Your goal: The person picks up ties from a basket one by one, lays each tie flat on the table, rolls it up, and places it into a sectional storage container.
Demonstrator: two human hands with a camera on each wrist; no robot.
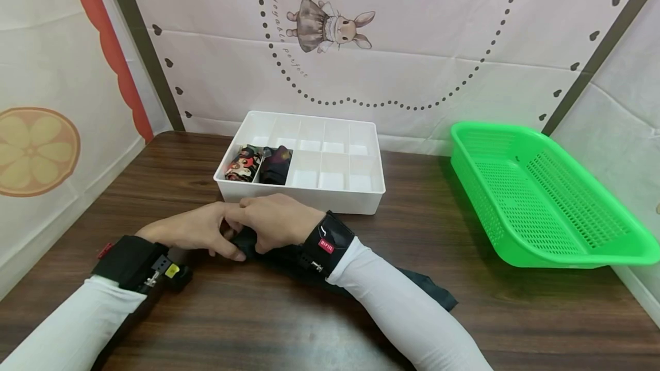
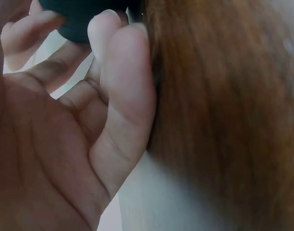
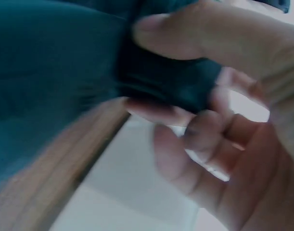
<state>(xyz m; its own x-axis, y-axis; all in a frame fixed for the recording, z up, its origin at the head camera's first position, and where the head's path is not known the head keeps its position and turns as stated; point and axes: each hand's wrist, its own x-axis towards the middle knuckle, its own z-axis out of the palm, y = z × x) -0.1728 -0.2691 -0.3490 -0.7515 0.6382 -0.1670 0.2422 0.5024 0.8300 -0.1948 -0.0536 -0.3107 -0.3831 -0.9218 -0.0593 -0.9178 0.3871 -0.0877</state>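
A long dark strip of cloth (image 1: pixel 425 289) lies on the table, running under the right forearm, with its left end gathered into a roll. My right hand (image 1: pixel 281 219) grips that rolled end (image 3: pixel 166 79), thumb on top and fingers curled beneath. Beside it, my left hand (image 1: pixel 203 228) has its thumb and fingers bent at the roll's left edge, pinching it. In the left wrist view part of the dark roll (image 2: pixel 82 21) shows beyond the left fingers (image 2: pixel 127 72). Both hands are just in front of a white divided box (image 1: pixel 299 194).
Two front-left compartments hold a colourful patterned cloth bundle (image 1: pixel 243 165) and a dark cloth bundle (image 1: pixel 275 166). A green perforated basket (image 1: pixel 476 205) stands at the right. Brown wooden table (image 1: pixel 247 325) lies beneath, with printed fabric walls (image 1: pixel 412 27) behind and at the sides.
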